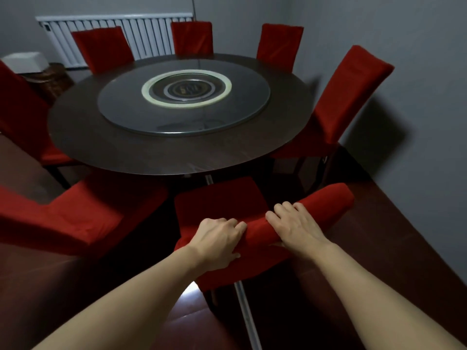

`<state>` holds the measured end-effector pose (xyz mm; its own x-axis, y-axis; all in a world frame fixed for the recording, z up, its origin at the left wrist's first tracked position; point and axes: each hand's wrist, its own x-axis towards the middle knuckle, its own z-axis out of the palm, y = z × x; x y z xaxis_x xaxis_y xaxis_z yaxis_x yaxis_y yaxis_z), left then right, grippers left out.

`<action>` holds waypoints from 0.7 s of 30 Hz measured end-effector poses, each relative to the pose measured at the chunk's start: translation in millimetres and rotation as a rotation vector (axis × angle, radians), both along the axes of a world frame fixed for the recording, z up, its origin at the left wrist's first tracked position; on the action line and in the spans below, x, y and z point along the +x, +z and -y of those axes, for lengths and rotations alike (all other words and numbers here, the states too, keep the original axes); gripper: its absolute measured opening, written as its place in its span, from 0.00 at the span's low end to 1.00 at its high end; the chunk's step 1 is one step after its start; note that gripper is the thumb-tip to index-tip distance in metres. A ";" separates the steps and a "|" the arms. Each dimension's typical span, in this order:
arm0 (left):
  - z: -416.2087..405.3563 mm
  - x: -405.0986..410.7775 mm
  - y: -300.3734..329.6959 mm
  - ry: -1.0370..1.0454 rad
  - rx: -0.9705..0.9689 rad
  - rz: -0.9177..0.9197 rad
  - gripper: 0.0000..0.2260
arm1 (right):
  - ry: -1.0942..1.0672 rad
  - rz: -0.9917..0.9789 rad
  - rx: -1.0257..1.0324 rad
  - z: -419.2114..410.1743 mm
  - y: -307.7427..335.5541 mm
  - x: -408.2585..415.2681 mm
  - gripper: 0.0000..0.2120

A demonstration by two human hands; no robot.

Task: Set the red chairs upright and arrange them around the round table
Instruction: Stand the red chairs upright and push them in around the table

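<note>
I have both hands on the top rail of the nearest red chair (pixel 217 198), which stands upright at the near edge of the round counter (pixel 106 147), its seat pointing in under the rim. My left hand (pixel 217 242) is curled over the rail's left end, fingers wrapped forward and thumb tucked beneath against the back. My right hand (pixel 295 223) lies over the rail further along, fingers bent down over the front of it; I judge that a grip too, though the thumb is out of sight.

The chair wears a loose red fabric cover (soft, and likely to slide a little over whatever frame sits under it), so I expect the cloth to shift before the frame does. I would squeeze through the padding to the hard rail rather than pull on the cover. The dark legs look slim, and the high back suggests a chair that tips easily if pushed from the top, so a low, level push seems wiser than a shove.

Six more red chairs ring the counter, the nearest of them (pixel 83 218) just beside mine on the left and angled towards it. The floor (pixel 404 243) looks glossy, so the legs may glide.
</note>
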<state>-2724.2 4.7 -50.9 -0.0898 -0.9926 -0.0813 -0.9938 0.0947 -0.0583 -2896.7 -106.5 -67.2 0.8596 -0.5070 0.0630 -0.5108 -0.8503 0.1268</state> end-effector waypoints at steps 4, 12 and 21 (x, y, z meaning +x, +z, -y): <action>4.0 21.5 5.5 -0.016 -0.019 0.049 0.21 | 0.000 0.030 0.022 1.9 6.3 17.7 0.24; 22.2 61.2 14.5 -0.003 -0.013 0.087 0.22 | -0.008 0.083 0.046 16.9 14.5 55.2 0.23; 59.6 71.4 21.6 -0.017 -0.045 0.063 0.21 | -0.119 0.077 0.066 47.2 21.4 67.7 0.24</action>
<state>-2652.8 -54.9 -29.3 -0.1032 -0.9937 -0.0428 -0.9863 0.1078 -0.1251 -2829.0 -153.7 -45.8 0.7870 -0.6104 0.0895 -0.6147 -0.7882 0.0294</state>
